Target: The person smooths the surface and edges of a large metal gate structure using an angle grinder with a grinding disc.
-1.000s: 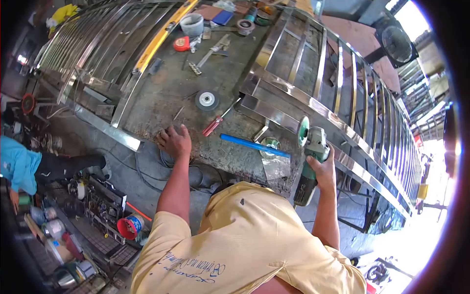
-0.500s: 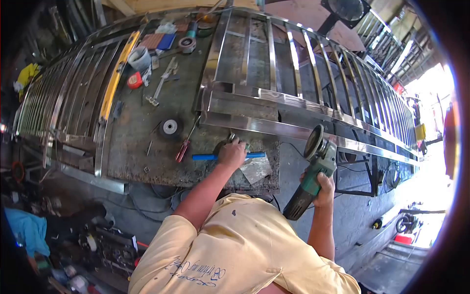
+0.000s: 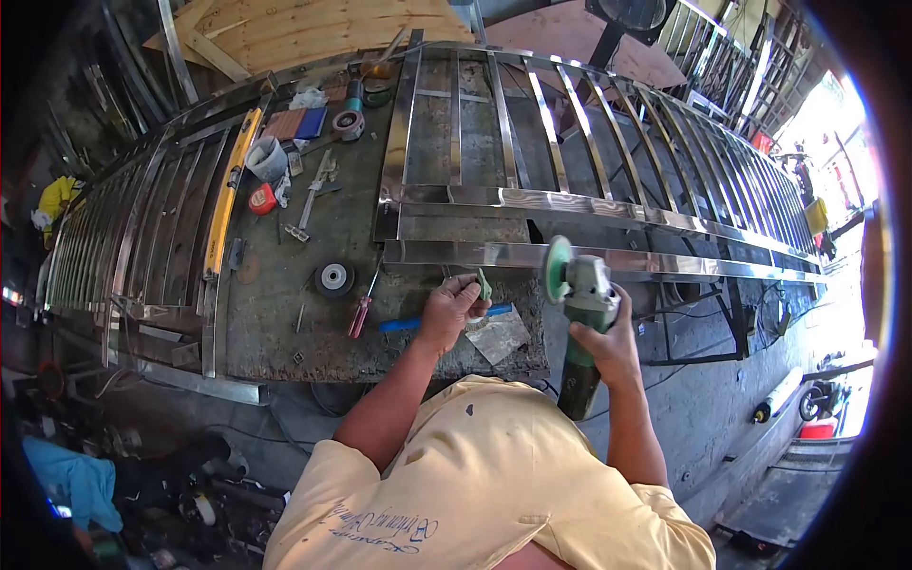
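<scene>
In my right hand (image 3: 611, 344) is a green and black angle grinder (image 3: 584, 332), held upright with my fingers around its body. Its greenish disc (image 3: 559, 270) faces left, beside the lower rail (image 3: 608, 259) of a shiny metal grille. My left hand (image 3: 450, 312) is closed on a small green piece (image 3: 484, 285), whose exact kind I cannot make out. Below that hand, a blue strip (image 3: 402, 324) lies on the workbench (image 3: 285, 332), partly hidden. A flat grey plate (image 3: 499, 337) lies at the bench's front corner.
On the bench are a screwdriver (image 3: 362, 313), a black wheel (image 3: 333, 277), a caliper (image 3: 310, 204), a red tape measure (image 3: 262, 199), a grey cup (image 3: 267, 159) and another grinder (image 3: 350, 116). A yellow level (image 3: 231, 195) rests along a second grille at left. Cables trail below.
My left hand has lifted off the blue strip and now shows a small green piece. My right hand has moved the grinder left and turned it more upright. The view has shifted slightly.
</scene>
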`<state>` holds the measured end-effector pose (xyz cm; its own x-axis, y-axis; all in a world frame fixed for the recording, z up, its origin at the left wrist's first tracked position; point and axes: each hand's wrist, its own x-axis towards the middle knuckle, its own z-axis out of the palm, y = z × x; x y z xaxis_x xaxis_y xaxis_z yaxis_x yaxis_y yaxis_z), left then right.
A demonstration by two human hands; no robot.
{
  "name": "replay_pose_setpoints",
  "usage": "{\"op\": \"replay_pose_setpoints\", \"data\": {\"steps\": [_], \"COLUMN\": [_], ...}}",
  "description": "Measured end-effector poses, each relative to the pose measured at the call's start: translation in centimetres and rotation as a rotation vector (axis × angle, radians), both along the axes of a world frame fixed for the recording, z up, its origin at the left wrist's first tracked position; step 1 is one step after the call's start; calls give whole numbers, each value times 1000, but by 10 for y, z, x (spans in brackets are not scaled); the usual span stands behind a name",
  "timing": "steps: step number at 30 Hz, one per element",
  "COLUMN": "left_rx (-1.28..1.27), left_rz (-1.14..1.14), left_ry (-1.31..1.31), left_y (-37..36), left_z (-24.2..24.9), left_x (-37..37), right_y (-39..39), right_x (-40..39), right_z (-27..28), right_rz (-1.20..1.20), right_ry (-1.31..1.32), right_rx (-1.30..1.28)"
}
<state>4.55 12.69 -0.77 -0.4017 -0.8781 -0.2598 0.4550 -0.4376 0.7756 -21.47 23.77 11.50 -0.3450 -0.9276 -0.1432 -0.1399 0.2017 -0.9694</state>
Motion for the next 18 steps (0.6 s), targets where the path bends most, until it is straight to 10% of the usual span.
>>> {"op": "replay_pose_setpoints", "data": {"steps": [18], "left_rx": [-510], "left_rz": [302], "left_ry": [-451], "left_y": [8], "left_z": [38], "left_x": [-17], "right_y": [-34], "right_x": [33], "right_z": [-5], "right_rz": [199], "right_ry": [237], "right_rx": [132]}}
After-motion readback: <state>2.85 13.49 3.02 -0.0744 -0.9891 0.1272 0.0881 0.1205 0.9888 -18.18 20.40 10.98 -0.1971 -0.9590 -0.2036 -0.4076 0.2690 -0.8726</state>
